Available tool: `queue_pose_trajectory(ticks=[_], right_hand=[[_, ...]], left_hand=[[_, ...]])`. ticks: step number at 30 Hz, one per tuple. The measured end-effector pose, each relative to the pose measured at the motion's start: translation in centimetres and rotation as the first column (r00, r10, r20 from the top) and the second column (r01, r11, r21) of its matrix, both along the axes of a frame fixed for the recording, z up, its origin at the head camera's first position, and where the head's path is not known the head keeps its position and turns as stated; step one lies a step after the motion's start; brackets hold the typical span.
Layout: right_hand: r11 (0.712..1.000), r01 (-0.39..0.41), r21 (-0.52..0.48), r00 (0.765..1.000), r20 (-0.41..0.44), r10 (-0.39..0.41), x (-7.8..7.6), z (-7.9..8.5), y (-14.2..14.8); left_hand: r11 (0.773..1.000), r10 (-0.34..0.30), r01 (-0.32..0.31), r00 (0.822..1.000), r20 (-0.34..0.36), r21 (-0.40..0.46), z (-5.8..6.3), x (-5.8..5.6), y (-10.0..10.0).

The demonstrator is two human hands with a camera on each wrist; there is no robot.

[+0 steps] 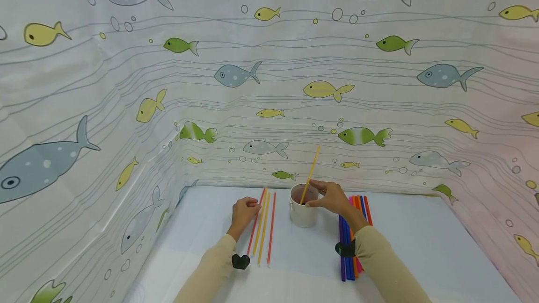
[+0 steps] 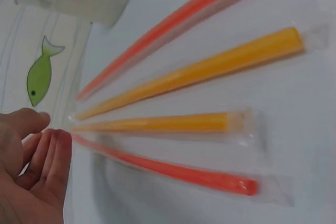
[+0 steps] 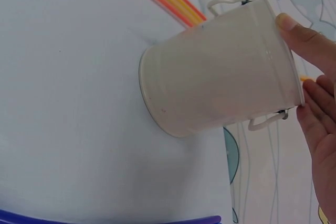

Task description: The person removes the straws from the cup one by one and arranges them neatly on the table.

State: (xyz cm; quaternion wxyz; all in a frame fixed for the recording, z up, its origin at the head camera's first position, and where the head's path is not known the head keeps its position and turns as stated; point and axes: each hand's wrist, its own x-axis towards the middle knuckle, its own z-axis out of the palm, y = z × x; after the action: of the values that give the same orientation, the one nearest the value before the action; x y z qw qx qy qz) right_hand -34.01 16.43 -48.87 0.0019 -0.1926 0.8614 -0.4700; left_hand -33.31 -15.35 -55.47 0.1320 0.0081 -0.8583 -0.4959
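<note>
A small white metal bucket with little side handles stands upright on the table. My right hand holds its rim, thumb on one side and fingers on the other, as the right wrist view shows. One yellow straw leans in the bucket, its top rising well above the rim. To the left lie two yellow straws and two red straws, in clear wrappers. Over the far end of the leftmost red straw is my left hand, thumb apart from its loosely bent fingers; whether it touches the straw is unclear.
Right of the bucket, partly under my right forearm, lies a bundle of purple, blue, orange, pink and red straws. A fish-patterned curtain surrounds the white table at the back and sides.
</note>
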Motion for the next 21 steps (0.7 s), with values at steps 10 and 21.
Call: queue_pose_trajectory(ticks=[10,21], right_hand=[[0.999,0.034,-0.017,0.999,0.039,-0.033,-0.3,0.0,0.1],[1.0,0.012,-0.028,0.999,0.04,-0.011,0.1,0.1,0.0]], left_hand=[[0.994,-0.096,0.097,0.995,-0.035,0.043,2.7,-2.1,3.1],[0.991,-0.117,0.122,0.989,-0.092,0.056,3.3,-2.5,5.7]])
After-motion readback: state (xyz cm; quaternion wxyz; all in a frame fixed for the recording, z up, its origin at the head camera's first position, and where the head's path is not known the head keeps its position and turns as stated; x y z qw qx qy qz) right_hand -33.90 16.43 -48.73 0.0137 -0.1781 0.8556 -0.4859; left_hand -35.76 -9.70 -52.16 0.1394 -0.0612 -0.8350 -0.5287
